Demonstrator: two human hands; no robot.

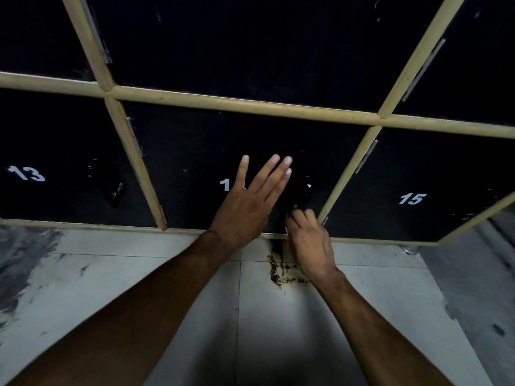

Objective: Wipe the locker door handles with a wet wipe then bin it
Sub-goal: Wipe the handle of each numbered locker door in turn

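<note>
Black locker door 14 (195, 162) fills the middle of the view. My left hand (250, 201) presses flat on it with straight fingers, covering part of the number. The door's dark handle (306, 195) stands near the right edge. My right hand (308, 240) is just below the handle, fingers curled against its lower end. Only a small pale bit, probably the wet wipe (296, 206), shows above the fingertips; the rest is hidden in the hand.
Door 13 (26, 174) with its own dark handle (114, 190) lies to the left, door 15 (412, 199) to the right. Beige frame bars (250, 105) separate the doors. Below is pale tiled floor (139, 274) with a rust stain (278, 271).
</note>
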